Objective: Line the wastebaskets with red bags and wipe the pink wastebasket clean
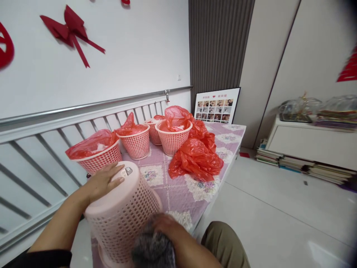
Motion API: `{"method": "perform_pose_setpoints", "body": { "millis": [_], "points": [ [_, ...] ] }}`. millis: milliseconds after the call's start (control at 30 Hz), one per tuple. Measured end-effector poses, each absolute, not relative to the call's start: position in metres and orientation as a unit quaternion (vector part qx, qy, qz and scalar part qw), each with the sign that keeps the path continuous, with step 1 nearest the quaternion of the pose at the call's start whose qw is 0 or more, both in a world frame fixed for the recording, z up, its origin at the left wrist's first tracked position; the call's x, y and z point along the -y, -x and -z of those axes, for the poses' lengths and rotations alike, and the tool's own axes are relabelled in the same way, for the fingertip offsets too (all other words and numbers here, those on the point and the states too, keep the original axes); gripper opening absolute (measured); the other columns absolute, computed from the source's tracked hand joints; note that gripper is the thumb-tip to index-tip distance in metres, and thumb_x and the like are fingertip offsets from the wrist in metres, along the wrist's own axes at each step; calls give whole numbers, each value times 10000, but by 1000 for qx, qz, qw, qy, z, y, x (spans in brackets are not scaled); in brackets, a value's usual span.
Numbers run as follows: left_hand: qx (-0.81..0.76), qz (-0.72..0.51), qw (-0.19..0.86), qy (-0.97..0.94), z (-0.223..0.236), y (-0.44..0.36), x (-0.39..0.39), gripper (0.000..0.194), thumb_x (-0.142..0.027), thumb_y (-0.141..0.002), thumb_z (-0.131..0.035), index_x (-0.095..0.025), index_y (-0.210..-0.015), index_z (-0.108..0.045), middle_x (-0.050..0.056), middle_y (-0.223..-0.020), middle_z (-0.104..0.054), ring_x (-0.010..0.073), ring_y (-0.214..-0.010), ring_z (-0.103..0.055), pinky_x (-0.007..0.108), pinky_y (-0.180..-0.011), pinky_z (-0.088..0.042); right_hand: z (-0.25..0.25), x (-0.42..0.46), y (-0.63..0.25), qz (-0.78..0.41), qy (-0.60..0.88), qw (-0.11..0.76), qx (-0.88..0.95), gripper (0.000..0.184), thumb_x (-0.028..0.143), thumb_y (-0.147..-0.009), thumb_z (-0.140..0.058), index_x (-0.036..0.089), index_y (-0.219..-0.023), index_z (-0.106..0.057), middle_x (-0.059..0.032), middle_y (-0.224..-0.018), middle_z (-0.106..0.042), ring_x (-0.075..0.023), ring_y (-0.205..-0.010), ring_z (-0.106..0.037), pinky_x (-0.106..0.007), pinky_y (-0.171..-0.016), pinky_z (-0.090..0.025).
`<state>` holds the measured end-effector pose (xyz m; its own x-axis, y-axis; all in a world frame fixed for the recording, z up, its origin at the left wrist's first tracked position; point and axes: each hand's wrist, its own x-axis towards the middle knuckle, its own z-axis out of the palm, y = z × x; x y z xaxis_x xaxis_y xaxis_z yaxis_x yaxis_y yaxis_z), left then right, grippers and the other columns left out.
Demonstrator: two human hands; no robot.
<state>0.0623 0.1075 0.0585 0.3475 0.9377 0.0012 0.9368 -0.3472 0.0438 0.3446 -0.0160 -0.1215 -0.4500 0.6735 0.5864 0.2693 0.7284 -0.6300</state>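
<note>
A pink perforated plastic wastebasket (125,208) is tipped over on the near end of the table, its closed bottom turned up toward me. My left hand (104,181) lies flat on that bottom with fingers spread, close to a small label. Against the basket's lower right side, my right hand (167,227) grips a dark grey cloth (153,245); both are blurred. Behind stand several more pink baskets (136,145) lined with red plastic bags. A heap of crumpled red bags (196,160) lies to their right.
A floral lilac tablecloth (178,197) covers the table. A white radiator (55,156) runs along the left wall. At the table's far end leans a framed photo board (216,106). Stacked books (301,167) and a white cabinet (315,143) are on the right. My knee (225,242) is beside the table.
</note>
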Motion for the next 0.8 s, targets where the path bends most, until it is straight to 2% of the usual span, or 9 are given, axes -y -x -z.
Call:
{"method": "perform_pose_setpoints", "body": {
  "millis": [100,200,300,433,633,800],
  "points": [
    [-569,-9,11,-822,-56,-62,-109,813,-696,-895,-320,-197,-1536,-373,160,-1646,-270,347,-1522,-247,544,-1229,-216,69,-1,-348,-173,291,523,782,257,264,-912,-603,263,-1169,-600,-63,-1274,-646,-226,-1281,-535,-432,-1113,-416],
    [-572,-11,11,-820,-55,-61,-111,818,-718,-885,-309,-223,-1533,-380,150,-1642,-286,365,-1505,-279,600,-1196,-251,47,-23,-334,-84,285,558,775,363,244,-904,-615,278,-1262,-563,-90,-1379,-583,-257,-1384,-447,-519,-1161,-356],
    [-575,-11,12,-818,-55,-61,-111,822,-726,-881,-297,-228,-1529,-386,149,-1638,-296,370,-1498,-289,622,-1173,-277,59,-39,-313,-34,256,544,798,340,207,-920,-578,274,-1253,-562,-107,-1423,-545,-252,-1400,-426,-537,-1176,-341],
    [-581,-5,13,-814,-57,-64,-108,811,-704,-887,-295,-226,-1537,-371,139,-1647,-278,369,-1510,-263,616,-1183,-262,108,-42,-301,-25,280,563,777,219,189,-917,-576,243,-1128,-597,-112,-1365,-555,-257,-1415,-387,-503,-1143,-401],
    [-590,3,26,-807,-61,-69,-105,828,-709,-875,-299,-228,-1548,-347,138,-1657,-251,363,-1518,-246,607,-1192,-247,180,-20,-325,-91,355,468,804,195,125,-902,-534,241,-1013,-646,-72,-1261,-629,-234,-1311,-497,-418,-1058,-490],
    [-592,3,34,-805,-62,-69,-105,820,-700,-882,-297,-229,-1552,-334,134,-1665,-225,374,-1527,-216,639,-1194,-214,197,-13,-352,-78,405,345,843,203,107,-904,-512,227,-905,-676,-56,-1185,-693,-266,-1278,-537,-424,-999,-522]
  ]
}}
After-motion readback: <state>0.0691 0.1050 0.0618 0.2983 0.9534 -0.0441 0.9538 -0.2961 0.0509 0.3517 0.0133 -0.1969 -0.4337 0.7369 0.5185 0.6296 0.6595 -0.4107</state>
